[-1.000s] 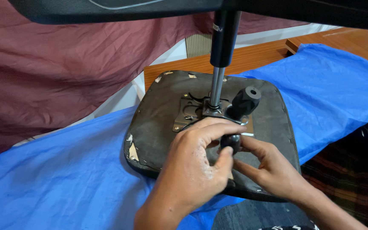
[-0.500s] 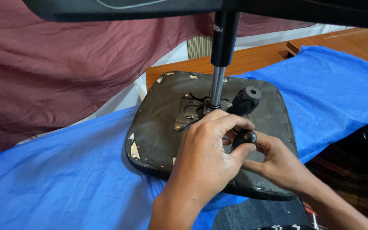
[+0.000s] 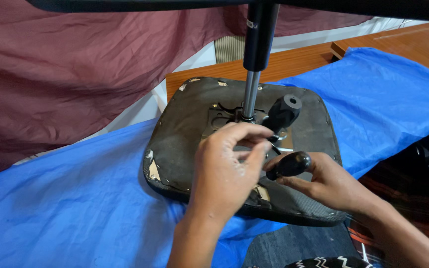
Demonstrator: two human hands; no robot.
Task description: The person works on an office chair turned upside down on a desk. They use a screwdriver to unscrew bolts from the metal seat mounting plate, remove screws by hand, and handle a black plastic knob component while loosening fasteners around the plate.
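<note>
An upturned black chair seat lies on a blue cloth, its gas-lift column rising from the metal mechanism plate in the middle. A black round knob sticks up beside the column. My right hand grips the black oval handle of a lever at the seat's near side. My left hand hovers over the mechanism with fingers curled, thumb and fingertips close to the lever's shaft; whether they pinch it is hidden.
The blue cloth covers a wooden table. A dark red curtain hangs behind. The chair's base spans the top of the view. Dark patterned fabric shows at the bottom edge.
My right hand has pulled the lever handle out toward me and to the right. My left hand has lifted slightly and loosened its fingers off the handle.
</note>
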